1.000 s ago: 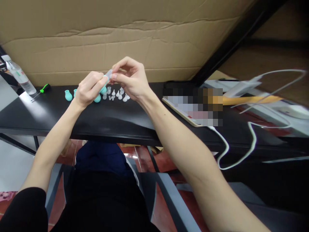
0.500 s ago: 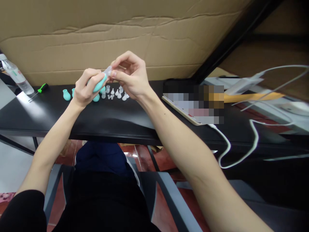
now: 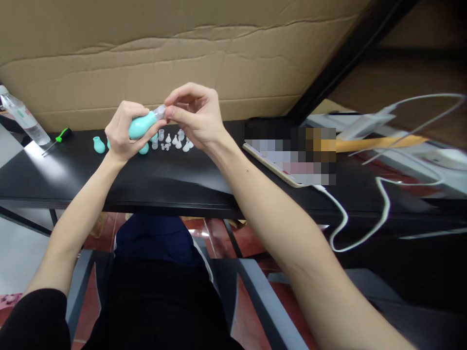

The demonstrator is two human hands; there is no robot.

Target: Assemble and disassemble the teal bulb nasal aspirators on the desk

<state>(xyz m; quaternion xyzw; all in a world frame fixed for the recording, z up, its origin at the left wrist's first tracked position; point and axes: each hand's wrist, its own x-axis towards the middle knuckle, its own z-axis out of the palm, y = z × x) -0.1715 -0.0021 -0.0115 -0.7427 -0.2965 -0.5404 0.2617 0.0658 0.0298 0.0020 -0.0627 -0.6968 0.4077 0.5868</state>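
Observation:
My left hand (image 3: 122, 131) grips a teal rubber bulb (image 3: 140, 125) held sideways above the black table (image 3: 164, 175). My right hand (image 3: 193, 116) pinches a small clear plastic tip (image 3: 159, 112) that sits at the bulb's mouth. Just behind the hands, on the table, lie several small clear tips (image 3: 175, 141) and more teal bulbs (image 3: 98, 145). My fingers cover part of the held bulb and part of the row.
A cardboard sheet (image 3: 219, 58) stands behind the table. At the far left are a water bottle (image 3: 22, 119) and a green-handled screwdriver (image 3: 58, 138). To the right lie a phone (image 3: 277, 167) with a white cable (image 3: 346, 228), a wooden handle (image 3: 375, 143) and white wire loops.
The bulb has turned in my left hand so that more of its teal body shows. Both hands stay together at the clear tip and have shifted slightly left.

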